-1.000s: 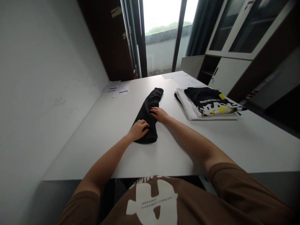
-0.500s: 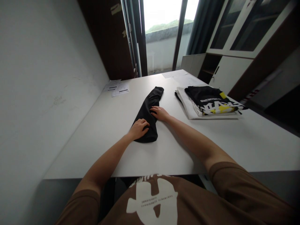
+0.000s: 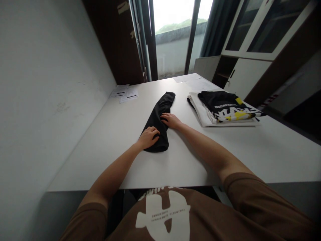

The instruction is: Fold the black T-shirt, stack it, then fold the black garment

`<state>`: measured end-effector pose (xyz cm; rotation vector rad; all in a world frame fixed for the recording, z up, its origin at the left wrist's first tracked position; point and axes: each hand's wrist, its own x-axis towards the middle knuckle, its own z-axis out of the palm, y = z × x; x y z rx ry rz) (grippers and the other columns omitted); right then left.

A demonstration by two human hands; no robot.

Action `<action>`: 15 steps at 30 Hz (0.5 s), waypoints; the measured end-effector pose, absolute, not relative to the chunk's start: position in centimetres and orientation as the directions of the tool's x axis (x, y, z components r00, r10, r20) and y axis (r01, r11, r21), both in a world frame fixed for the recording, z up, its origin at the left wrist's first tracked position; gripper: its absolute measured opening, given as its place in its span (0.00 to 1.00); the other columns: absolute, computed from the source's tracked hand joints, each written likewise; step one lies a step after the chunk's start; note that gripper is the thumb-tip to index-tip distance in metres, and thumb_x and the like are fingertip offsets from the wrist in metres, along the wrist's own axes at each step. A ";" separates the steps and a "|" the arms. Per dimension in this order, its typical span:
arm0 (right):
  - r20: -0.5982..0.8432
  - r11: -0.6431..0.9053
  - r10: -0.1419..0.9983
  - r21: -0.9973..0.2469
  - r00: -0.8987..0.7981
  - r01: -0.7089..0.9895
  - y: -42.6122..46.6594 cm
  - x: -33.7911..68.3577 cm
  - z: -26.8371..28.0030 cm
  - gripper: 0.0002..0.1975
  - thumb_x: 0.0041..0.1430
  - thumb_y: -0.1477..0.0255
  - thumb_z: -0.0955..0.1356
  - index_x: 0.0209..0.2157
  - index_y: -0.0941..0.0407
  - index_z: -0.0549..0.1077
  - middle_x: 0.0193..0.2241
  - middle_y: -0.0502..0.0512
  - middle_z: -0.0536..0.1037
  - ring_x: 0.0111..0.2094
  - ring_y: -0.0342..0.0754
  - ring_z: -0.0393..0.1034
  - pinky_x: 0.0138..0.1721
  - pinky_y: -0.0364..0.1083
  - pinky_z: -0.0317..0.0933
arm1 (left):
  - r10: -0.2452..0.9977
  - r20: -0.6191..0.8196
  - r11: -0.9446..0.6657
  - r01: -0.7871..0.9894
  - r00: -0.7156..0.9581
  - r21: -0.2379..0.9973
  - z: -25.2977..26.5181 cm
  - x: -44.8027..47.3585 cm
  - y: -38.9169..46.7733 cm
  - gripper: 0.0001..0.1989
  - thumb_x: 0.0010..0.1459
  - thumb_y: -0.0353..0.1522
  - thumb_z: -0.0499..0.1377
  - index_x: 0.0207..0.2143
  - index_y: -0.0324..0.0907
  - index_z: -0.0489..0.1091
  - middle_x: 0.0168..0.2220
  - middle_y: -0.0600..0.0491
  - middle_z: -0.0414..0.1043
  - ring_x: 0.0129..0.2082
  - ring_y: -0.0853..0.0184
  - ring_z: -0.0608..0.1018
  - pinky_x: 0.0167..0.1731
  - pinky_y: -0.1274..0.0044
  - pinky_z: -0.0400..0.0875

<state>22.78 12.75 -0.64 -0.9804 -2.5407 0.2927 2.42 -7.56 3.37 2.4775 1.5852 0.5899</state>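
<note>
A folded black garment (image 3: 161,108) lies as a long narrow bundle on the white table (image 3: 105,147); its kind I cannot make out. Across its near left part rests my left hand (image 3: 148,137), palm down with the fingers extended over the cloth. My right hand (image 3: 171,120) lies on its right edge, a little farther off, with the fingers flat on the fabric. Neither hand grips the cloth. The far end of the bundle tapers away towards the window, and the near end is wider and rounded.
Folded shirts (image 3: 223,108), white below and black with yellow and white print on top, are stacked on the table's right side. Paper sheets (image 3: 125,93) lie at the far left by the wall (image 3: 50,83). A large pale sheet (image 3: 198,82) covers the far right corner, near a cabinet (image 3: 248,75).
</note>
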 end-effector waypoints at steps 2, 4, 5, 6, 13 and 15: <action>0.290 0.736 0.675 -0.332 -0.679 0.590 12.8 22.8 -0.7 0.22 0.77 0.62 0.68 0.67 0.52 0.80 0.72 0.59 0.74 0.73 0.61 0.67 0.76 0.61 0.60 | 0.897 0.244 -0.433 0.840 0.368 0.325 3.5 2.4 -7.6 0.10 0.71 0.32 0.62 0.52 0.45 0.80 0.54 0.46 0.78 0.56 0.51 0.76 0.63 0.57 0.75; 0.291 0.735 0.675 -0.338 -0.678 0.587 12.8 22.8 -0.6 0.22 0.77 0.63 0.69 0.67 0.51 0.80 0.72 0.59 0.74 0.73 0.62 0.68 0.76 0.62 0.60 | 0.899 0.240 -0.431 0.840 0.367 0.329 3.6 2.4 -7.7 0.11 0.71 0.32 0.62 0.53 0.46 0.80 0.54 0.46 0.78 0.56 0.52 0.76 0.63 0.57 0.75; 0.291 0.735 0.676 -0.341 -0.677 0.587 12.8 22.8 -0.6 0.22 0.77 0.63 0.69 0.67 0.50 0.80 0.72 0.59 0.74 0.73 0.62 0.68 0.76 0.62 0.60 | 0.900 0.238 -0.429 0.840 0.366 0.331 3.6 2.4 -7.7 0.11 0.71 0.32 0.62 0.53 0.46 0.80 0.54 0.46 0.78 0.56 0.52 0.76 0.63 0.57 0.75; 0.291 0.734 0.677 -0.343 -0.676 0.587 12.8 22.8 -0.6 0.22 0.77 0.63 0.69 0.67 0.50 0.80 0.72 0.58 0.74 0.73 0.62 0.68 0.76 0.62 0.60 | 0.900 0.238 -0.428 0.841 0.365 0.332 3.6 2.4 -7.6 0.11 0.71 0.32 0.62 0.53 0.47 0.80 0.54 0.46 0.77 0.56 0.52 0.77 0.63 0.57 0.75; 0.287 0.730 0.680 -0.350 -0.675 0.587 12.8 22.8 -0.6 0.22 0.77 0.63 0.69 0.67 0.50 0.80 0.72 0.58 0.74 0.73 0.62 0.67 0.77 0.61 0.59 | 0.897 0.244 -0.434 0.842 0.370 0.320 3.3 2.3 -7.5 0.10 0.71 0.32 0.63 0.52 0.46 0.79 0.54 0.46 0.78 0.56 0.52 0.76 0.63 0.58 0.75; 0.285 0.730 0.680 -0.348 -0.675 0.589 12.7 22.8 -0.5 0.22 0.77 0.63 0.69 0.67 0.50 0.80 0.72 0.58 0.74 0.74 0.62 0.67 0.77 0.61 0.59 | 0.897 0.243 -0.434 0.842 0.369 0.321 3.4 2.3 -7.5 0.10 0.71 0.32 0.63 0.52 0.46 0.79 0.54 0.46 0.78 0.56 0.52 0.77 0.63 0.58 0.75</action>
